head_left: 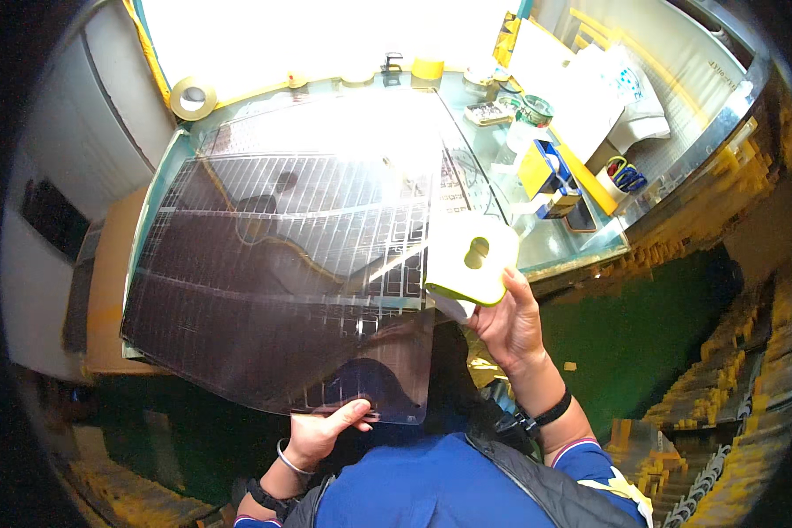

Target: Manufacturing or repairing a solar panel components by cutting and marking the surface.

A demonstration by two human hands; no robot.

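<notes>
A large dark, see-through film sheet (264, 290) with a printed grid of fine lines lies on the glass-topped table (550, 242), its near edge hanging over the front. My left hand (330, 429) pinches that near edge, thumb on top and fingers underneath. My right hand (509, 326) is closed round a white handheld piece with a lime-green rim and an oval hole (453, 273), raised over the sheet's right edge. A pale flap shows below it. Its exact kind I cannot make out.
Behind the sheet, a tape roll (193, 98) stands at the far left. On the right are a blue-and-yellow tape dispenser (550, 176), a green tape roll (535, 111) and a cup of scissors (623, 179). Bright light washes out the back. A cardboard sheet (114, 282) leans left.
</notes>
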